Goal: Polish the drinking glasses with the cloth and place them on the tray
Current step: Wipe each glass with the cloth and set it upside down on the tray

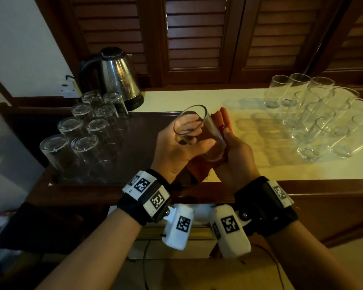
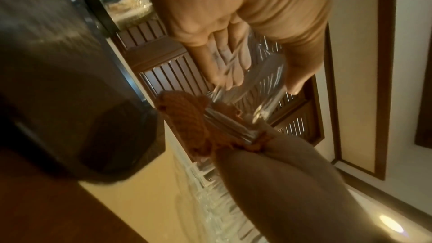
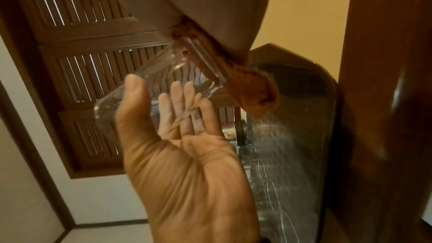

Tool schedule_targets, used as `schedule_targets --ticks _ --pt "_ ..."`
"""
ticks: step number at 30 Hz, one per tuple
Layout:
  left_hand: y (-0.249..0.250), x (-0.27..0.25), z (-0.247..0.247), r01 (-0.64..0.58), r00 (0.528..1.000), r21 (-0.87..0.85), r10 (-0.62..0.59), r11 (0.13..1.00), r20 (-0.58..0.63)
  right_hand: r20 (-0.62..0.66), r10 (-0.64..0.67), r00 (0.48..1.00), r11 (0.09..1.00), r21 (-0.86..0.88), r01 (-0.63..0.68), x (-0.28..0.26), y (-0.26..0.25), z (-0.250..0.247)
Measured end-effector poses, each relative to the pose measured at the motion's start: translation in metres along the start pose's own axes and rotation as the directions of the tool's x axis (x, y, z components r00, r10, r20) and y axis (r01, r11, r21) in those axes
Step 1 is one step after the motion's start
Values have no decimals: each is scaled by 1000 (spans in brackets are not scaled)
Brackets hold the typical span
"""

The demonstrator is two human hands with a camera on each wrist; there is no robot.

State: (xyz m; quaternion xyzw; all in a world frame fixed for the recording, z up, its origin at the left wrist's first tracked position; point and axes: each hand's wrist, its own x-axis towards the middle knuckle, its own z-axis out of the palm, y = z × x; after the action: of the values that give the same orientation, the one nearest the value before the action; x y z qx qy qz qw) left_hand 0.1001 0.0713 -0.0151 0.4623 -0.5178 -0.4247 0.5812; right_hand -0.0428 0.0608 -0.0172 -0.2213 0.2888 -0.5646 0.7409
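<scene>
The left hand (image 1: 176, 147) curls round a tilted glass (image 1: 199, 130) above the counter edge, with the dark tray (image 1: 147, 130) at nine o'clock. The right hand (image 1: 235, 155) cups its base in the orange cloth (image 1: 220, 118). Thin, slick and breakable, it is probably safest gripped mid-wall.

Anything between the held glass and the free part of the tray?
Nothing visible. The left hand holds the glass over the tray, the right hand pressing the cloth to its base. The upturned glasses fill the tray's left part; the dark patch beneath the glass is bare.
</scene>
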Motion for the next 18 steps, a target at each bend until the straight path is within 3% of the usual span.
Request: schedule_targets --ticks 2,7,11,18 --pt "0 -3 0 -15 1000 21 15 1000 -5 -14 -5 1000 1000 -18 5 -1 2 0" --pt "2 2 -8 -36 997 0 36 999 -75 91 -26 996 998 -48 30 -12 5 -2" --pt "-2 -3 0 -76 996 93 80 993 -33 20 -30 999 999 12 30 -3 -5 5" --pt "-2 3 -8 -75 993 34 78 997 -86 59 -4 998 995 -101 10 -7 -4 7"
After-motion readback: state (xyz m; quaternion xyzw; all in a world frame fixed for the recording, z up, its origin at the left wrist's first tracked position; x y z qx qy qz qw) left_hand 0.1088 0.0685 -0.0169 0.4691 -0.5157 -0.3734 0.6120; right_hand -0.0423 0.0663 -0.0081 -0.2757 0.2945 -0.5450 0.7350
